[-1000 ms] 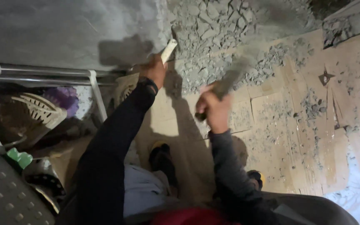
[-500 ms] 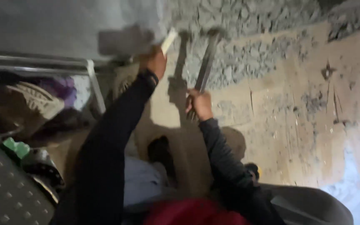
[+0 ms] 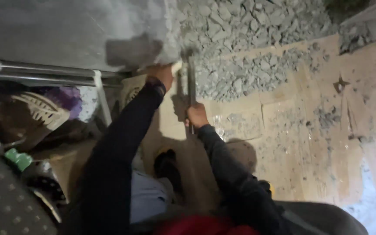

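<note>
My left hand (image 3: 161,75) is closed around a pale chisel (image 3: 176,68) whose tip rests against the edge of a large grey stone block (image 3: 79,30). My right hand (image 3: 195,115) grips the handle of a hammer (image 3: 191,78), and the hammer's head is up against the chisel's end at the block's corner. Both arms are in dark sleeves. A dark shoe (image 3: 167,167) shows below, between my arms.
Grey stone chips (image 3: 249,39) lie in a heap beyond the block, spilling onto flattened cardboard sheets (image 3: 310,130). Metal bars (image 3: 44,74) run under the block at left. A woven basket (image 3: 40,111), purple cloth (image 3: 68,98) and a green object (image 3: 17,159) sit at left.
My right hand has swung the hammer from a raised, tilted position to the right down and left onto the chisel. The left hand has held the chisel at the block's edge.
</note>
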